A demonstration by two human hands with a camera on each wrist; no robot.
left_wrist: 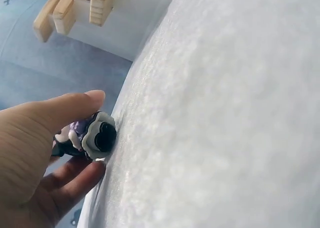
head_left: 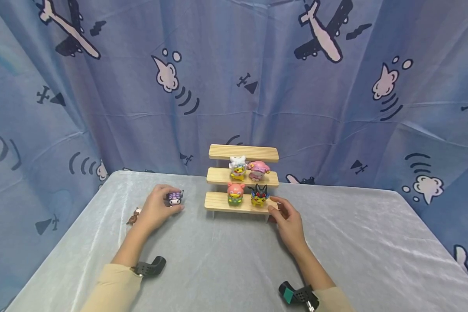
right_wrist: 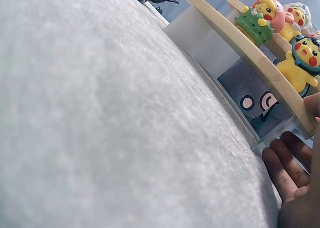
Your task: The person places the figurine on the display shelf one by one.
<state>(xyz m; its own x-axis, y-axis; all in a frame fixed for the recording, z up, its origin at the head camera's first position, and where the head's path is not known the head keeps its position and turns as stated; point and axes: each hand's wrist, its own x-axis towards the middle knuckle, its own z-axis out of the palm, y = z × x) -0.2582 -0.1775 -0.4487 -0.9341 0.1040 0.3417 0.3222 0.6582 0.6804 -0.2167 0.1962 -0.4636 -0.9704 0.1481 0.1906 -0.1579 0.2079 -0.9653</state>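
My left hand holds a small purple-and-black figurine with a white face, left of the stand. In the left wrist view, thumb and fingers lie on opposite sides of this figurine, its underside partly showing close to the cloth. A three-tier wooden display stand has its lowest board's right end gripped by my right hand, thumb at the board's edge. On that board are a pink-hooded figurine with a green body and a black-eared yellow figurine.
The middle board bears a white-hooded yellow figurine and a pink-hatted figurine. Beside my left wrist, a brown-and-white figurine is on the grey cloth-covered table. A blue patterned curtain hangs behind the stand.
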